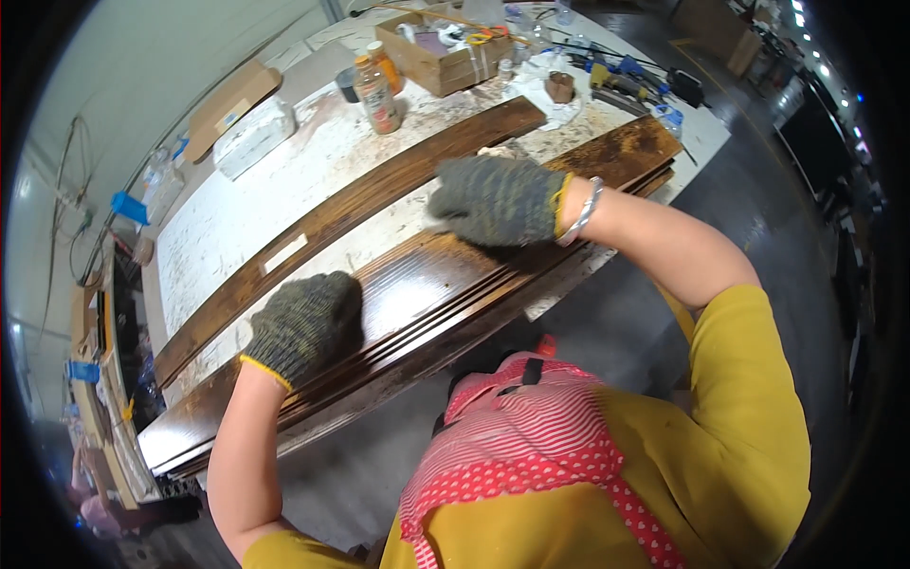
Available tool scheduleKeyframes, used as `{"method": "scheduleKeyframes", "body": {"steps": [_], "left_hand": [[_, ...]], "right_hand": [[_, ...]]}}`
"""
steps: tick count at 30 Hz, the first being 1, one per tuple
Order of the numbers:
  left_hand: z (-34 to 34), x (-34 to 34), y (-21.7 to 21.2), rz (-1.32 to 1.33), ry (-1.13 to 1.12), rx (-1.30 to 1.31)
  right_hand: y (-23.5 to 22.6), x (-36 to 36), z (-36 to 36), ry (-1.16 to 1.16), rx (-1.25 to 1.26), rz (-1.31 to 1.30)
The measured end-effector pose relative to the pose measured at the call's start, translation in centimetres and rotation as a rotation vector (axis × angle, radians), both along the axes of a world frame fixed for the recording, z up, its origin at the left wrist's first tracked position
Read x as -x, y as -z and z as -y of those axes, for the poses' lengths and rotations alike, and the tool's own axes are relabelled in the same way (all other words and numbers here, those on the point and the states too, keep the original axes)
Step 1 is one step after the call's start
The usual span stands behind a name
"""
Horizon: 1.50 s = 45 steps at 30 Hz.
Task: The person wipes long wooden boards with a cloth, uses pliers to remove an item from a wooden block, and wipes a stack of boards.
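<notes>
At the left, the gloved left hand (303, 322) is resting on the glossy stacked boards (412, 284), its fingers curling; whether its grip is grasping anything cannot be told. The stack is lying along the near side of the white bench (213, 256), with a single board (379, 192) lying just beyond. At the right, the gloved right hand (498, 201) is positioning itself over the stack, its grip curling, its contents hidden.

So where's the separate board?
In the head view, the separate board lies mostly left of centre, on the table beyond the left hand and stacked boards.
</notes>
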<state>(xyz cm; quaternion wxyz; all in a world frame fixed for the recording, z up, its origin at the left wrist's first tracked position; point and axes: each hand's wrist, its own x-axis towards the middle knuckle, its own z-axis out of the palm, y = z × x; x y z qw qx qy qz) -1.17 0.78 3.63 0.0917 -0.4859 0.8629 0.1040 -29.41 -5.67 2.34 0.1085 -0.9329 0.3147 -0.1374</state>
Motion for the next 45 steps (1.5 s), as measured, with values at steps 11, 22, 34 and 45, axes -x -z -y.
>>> {"method": "scheduleKeyframes", "body": {"steps": [11,22,34,45], "left_hand": [[-1.3,1.3,-1.9,0.061,-0.066,-0.006],[1.0,5.4,-2.3,0.218,-0.044,0.002],[4.4,17.1,-1.4,0.081,0.101,-0.073],[3.3,16.3,-1.3,0.125,0.075,0.008]], "right_hand": [[0.8,3.1,0.0,0.11,0.048,0.098],[-1.5,20.3,3.3,0.412,0.077,-0.36],[0.8,16.9,4.3,0.146,-0.055,-0.111],[-2.4,33.5,8.7,0.38,0.158,-0.294]]}}
